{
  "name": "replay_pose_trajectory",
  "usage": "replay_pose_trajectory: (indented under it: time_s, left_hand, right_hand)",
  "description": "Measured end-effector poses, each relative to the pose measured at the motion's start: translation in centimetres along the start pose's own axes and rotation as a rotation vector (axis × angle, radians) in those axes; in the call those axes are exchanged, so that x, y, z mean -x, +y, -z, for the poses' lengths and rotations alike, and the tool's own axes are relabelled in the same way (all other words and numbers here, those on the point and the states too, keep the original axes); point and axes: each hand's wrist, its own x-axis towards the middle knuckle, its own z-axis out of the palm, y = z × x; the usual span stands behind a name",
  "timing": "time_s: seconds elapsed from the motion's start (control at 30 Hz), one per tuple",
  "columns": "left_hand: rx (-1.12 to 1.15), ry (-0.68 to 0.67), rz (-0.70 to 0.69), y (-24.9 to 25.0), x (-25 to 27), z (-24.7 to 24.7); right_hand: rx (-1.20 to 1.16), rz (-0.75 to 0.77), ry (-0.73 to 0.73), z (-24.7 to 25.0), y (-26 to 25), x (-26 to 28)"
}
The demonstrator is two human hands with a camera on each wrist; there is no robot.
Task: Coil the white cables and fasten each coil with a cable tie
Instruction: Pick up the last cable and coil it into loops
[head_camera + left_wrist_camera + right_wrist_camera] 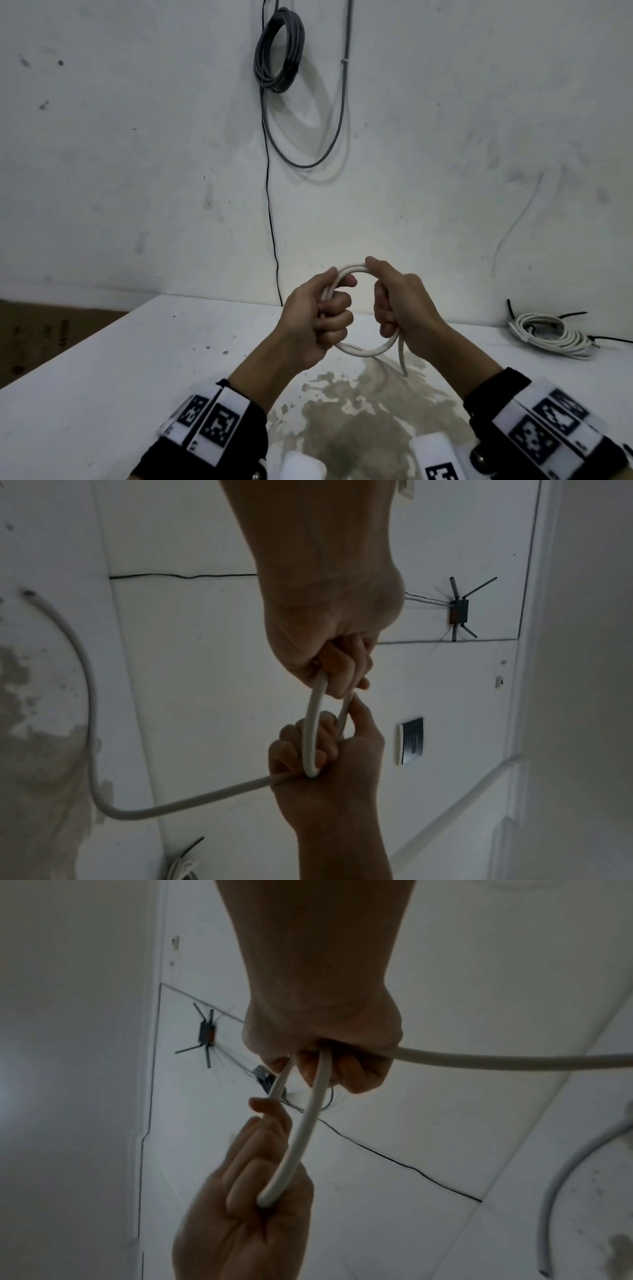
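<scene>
Cable is looping between left hand and right hand, both gripping it, at centre frame in the head view; a finished coil is lying at right. Wrist views are showing a loose tail trailing lower left; no tie yet.

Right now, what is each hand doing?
Left hand: fingers curled round the looped white round cable.
Right hand: fingers curled round the same cable's opposite side.
</scene>
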Motion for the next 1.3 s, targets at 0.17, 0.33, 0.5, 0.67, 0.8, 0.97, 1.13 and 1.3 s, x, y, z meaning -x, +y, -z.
replay_pose_trajectory:
  time_s: [0.17, 0.33, 0.5, 0.67, 0.8, 0.97, 1.13, 1.3]
  left_hand:
    - [0.079, -0.045, -0.050, 0.5, 0.1, 0.2]
    - [0.307, -0.145, -0.208, 3.8, -0.2, 1.3]
    - [0.264, -0.126, -0.396, 7.9, 0.7, 2.1]
    - [0.135, 0.078, -0.553, 9.1, 1.1, 1.8]
    - [-0.004, 0.198, -0.708, 8.6, 0.7, 1.4]
    - [-0.973, 0.236, -0.845, 5.5, 0.1, 1.5]
    - [-1.788, 0.180, -0.637, 2.8, 0.1, 2.3]
    - [-2.279, 0.142, -0.554, 1.2, 0.3, 2.7]
  right_hand:
    - [-0.093, -0.101, -0.285, 1.4, -0.5, 0.4]
    - [0.136, 0.178, -0.339, 2.6, 2.3, 0.7]
    - [0.451, 0.207, -0.271, 4.1, 7.5, 0.0]
    - [0.607, 0.395, -0.246, 3.3, 8.2, 0.1]
    - [0.903, 0.520, -0.321, 1.8, 7.5, -0.2]
    - [0.979, 0.704, -0.288, 0.5, 7.1, 0.1]
    - [0.994, 0.903, -0.143, 0.2, 6.7, -0.2]
    - [0.958, 0.917, -0.022, 0.9, 5.6, -0.8]
